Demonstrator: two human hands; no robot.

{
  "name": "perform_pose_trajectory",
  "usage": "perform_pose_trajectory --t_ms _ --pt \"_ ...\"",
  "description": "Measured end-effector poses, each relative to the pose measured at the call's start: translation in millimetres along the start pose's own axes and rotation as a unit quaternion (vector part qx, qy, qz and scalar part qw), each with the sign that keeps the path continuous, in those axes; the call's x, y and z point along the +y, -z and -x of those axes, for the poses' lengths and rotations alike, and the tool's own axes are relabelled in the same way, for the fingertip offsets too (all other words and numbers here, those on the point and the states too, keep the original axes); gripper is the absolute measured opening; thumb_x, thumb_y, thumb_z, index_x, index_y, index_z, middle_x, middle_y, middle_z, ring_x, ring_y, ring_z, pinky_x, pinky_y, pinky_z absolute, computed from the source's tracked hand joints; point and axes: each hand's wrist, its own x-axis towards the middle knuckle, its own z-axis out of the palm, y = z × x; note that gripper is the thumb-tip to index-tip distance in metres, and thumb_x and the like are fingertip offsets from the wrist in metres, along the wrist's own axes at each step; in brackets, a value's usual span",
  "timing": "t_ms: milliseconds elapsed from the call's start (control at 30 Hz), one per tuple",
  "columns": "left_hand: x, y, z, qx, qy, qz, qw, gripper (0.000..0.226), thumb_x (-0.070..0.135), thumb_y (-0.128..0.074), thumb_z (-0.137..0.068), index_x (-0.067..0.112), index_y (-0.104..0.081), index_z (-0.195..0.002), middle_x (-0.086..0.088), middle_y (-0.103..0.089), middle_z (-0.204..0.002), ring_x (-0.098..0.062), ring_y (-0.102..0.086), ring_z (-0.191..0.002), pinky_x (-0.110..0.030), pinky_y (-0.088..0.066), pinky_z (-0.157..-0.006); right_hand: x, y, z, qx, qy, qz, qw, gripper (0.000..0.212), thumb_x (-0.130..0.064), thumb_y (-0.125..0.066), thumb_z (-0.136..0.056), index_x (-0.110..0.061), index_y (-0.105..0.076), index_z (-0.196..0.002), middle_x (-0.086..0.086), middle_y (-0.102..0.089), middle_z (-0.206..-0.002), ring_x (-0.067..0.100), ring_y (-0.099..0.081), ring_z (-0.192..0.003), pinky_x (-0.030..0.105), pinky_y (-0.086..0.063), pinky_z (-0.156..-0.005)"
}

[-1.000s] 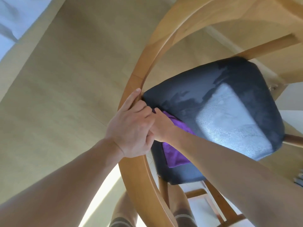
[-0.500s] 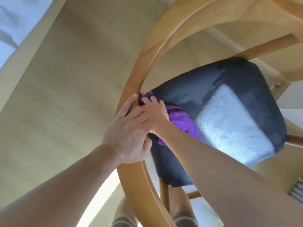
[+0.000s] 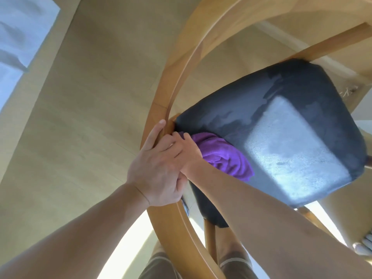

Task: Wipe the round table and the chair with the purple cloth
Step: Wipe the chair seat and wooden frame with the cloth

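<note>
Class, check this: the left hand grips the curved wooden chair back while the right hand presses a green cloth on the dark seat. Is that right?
One detail is wrong: the cloth is purple, not green, as the head view shows. The left hand does grip the curved wooden chair back, and the right hand presses the cloth on the dark seat.

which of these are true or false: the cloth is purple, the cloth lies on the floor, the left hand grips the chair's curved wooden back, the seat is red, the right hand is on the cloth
1. The cloth is purple. True: the purple cloth is bunched up.
2. The cloth lies on the floor. False: it rests on the chair seat, at the corner by the backrest.
3. The left hand grips the curved wooden back. True: the left hand wraps the backrest.
4. The seat is red. False: it is dark, near black.
5. The right hand is on the cloth. True: the right hand presses it.
</note>
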Motion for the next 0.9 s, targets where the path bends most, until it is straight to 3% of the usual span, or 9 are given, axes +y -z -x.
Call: perform_pose_trajectory --t_ms 133,300,467,533,600,700,800,867,900 --pt "2.0 2.7 0.1 -0.033 0.0 -0.014 0.999 0.041 0.034 -0.041 -0.082 0.014 -0.077 -0.08 -0.004 -0.07 -0.086 -0.032 -0.061 -0.1 -0.055 -0.025 -0.121 -4.2 -2.8 11.0 -0.051 0.007 0.047 0.998 0.051 -0.032 -0.042 -0.104 -0.017 -0.034 -0.151 0.005 -0.036 -0.154 0.026 -0.027 -0.144 0.044 -0.023 -0.118" --pt "-0.3 4.2 4.2 -0.005 -0.011 0.007 1.0 0.027 0.029 -0.052 -0.079 0.013 -0.073 -0.079 -0.004 -0.065 -0.08 -0.03 -0.06 -0.091 -0.057 -0.026 -0.123 2.3 -27.5 45.8 -0.064 0.039 -0.001 0.997 0.026 -0.026 -0.057 -0.091 -0.023 -0.063 -0.116 -0.002 -0.062 -0.117 0.023 -0.05 -0.111 0.04 -0.041 -0.095" --pt "-0.4 6.1 3.4 -0.001 -0.023 0.01 1.0 0.026 0.025 -0.048 -0.078 0.012 -0.07 -0.077 -0.004 -0.064 -0.08 -0.029 -0.058 -0.093 -0.055 -0.022 -0.125 49.4 9.4 43.7 0.102 -0.161 -0.127 0.973 0.059 -0.017 -0.059 -0.083 -0.026 -0.047 -0.14 -0.004 -0.037 -0.151 0.028 -0.036 -0.129 0.043 -0.036 -0.103" --pt "-0.8 4.9 2.3 -0.016 -0.024 -0.001 1.0 0.028 0.027 -0.045 -0.08 0.013 -0.068 -0.076 -0.004 -0.062 -0.08 -0.029 -0.057 -0.093 -0.055 -0.019 -0.126 64.9 16.6 25.9 0.089 -0.272 -0.173 0.942 0.076 -0.014 -0.061 -0.077 -0.028 -0.035 -0.147 -0.004 -0.02 -0.161 0.029 -0.023 -0.14 0.046 -0.029 -0.11" --pt "-0.8 3.8 3.3 -0.014 -0.023 -0.005 1.0 0.028 0.027 -0.044 -0.08 0.013 -0.068 -0.075 -0.004 -0.062 -0.08 -0.03 -0.058 -0.093 -0.055 -0.018 -0.126 60.4 11.5 19.8 0.048 -0.311 -0.16 0.936 0.085 -0.014 -0.061 -0.075 -0.029 -0.027 -0.151 -0.004 -0.013 -0.163 0.029 -0.017 -0.143 0.048 -0.026 -0.113" --pt "0.4 3.8 2.8 0.002 -0.026 0.004 1.0 0.026 0.026 -0.045 -0.08 0.013 -0.068 -0.076 -0.004 -0.062 -0.079 -0.029 -0.057 -0.092 -0.055 -0.018 -0.126 42.6 -12.4 41.1 0.019 -0.174 -0.06 0.983 0.08 -0.019 -0.059 -0.076 -0.026 -0.032 -0.151 -0.004 -0.024 -0.158 0.029 -0.028 -0.136 0.048 -0.033 -0.108" --pt "-0.4 3.5 2.4 0.008 -0.025 0.013 1.0 0.025 0.027 -0.049 -0.08 0.013 -0.07 -0.079 -0.004 -0.064 -0.081 -0.028 -0.057 -0.093 -0.054 -0.019 -0.126 31.2 -25.6 66.7 -0.039 0.004 -0.056 0.998 0.047 -0.015 -0.057 -0.079 -0.024 -0.058 -0.125 -0.006 -0.048 -0.132 0.026 -0.042 -0.119 0.041 -0.038 -0.097" --pt "-0.4 2.2 2.6 0.018 -0.026 0.02 0.999 0.023 0.026 -0.051 -0.08 0.012 -0.07 -0.079 -0.005 -0.064 -0.081 -0.029 -0.058 -0.092 -0.055 -0.022 -0.125 38.4 -20.3 65.4 -0.022 -0.006 -0.108 0.994 0.029 -0.012 -0.056 -0.08 -0.025 -0.061 -0.105 -0.008 -0.052 -0.12 0.025 -0.047 -0.113 0.036 -0.036 -0.086" --pt "-0.8 1.4 2.5 0.018 -0.025 0.023 0.999 0.023 0.025 -0.051 -0.079 0.012 -0.07 -0.079 -0.005 -0.063 -0.081 -0.029 -0.058 -0.092 -0.055 -0.023 -0.125 46.0 -17.1 58.4 0.029 -0.054 -0.14 0.988 0.032 -0.012 -0.056 -0.08 -0.027 -0.062 -0.108 -0.009 -0.051 -0.126 0.025 -0.047 -0.116 0.037 -0.036 -0.087"
